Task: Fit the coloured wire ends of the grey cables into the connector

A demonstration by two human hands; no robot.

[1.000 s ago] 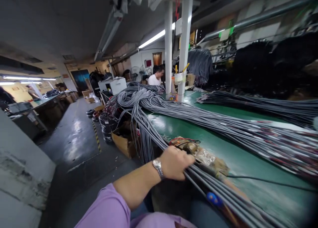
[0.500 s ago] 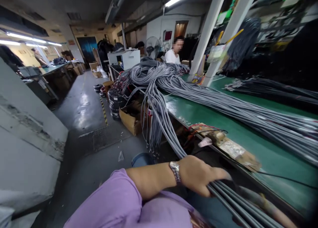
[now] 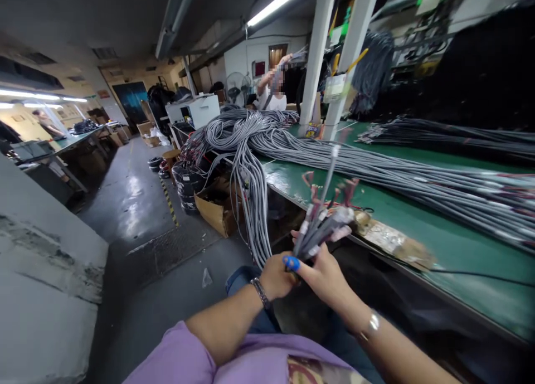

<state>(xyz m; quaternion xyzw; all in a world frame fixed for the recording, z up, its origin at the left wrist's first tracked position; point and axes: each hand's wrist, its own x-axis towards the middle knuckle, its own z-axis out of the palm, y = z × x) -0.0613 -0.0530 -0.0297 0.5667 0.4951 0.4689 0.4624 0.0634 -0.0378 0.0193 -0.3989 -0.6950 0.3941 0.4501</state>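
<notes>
Both hands meet around the end of a grey cable bundle (image 3: 320, 231) in front of my body. My left hand (image 3: 276, 277) is closed round its lower part, wrist bent inward. My right hand (image 3: 324, 272) grips the bundle just above, its thumb with a blue covering lying across the cables. Stripped ends with reddish wires and pale tips fan out upward, slightly blurred. Other grey cables (image 3: 253, 205) hang in a long loop from the large pile (image 3: 238, 125) down to the left of my hands.
Long grey cables run across the green table (image 3: 468, 228). A taped board (image 3: 390, 242) lies along its edge. White posts (image 3: 315, 55) rise beyond. A cardboard box (image 3: 217, 208) stands on the floor at left. Behind the pile, a person (image 3: 273, 97) holds up some cables.
My hands have come together, and the cable ends now point upward between them. The view has shifted right. The person behind the pile has raised an arm with cables.
</notes>
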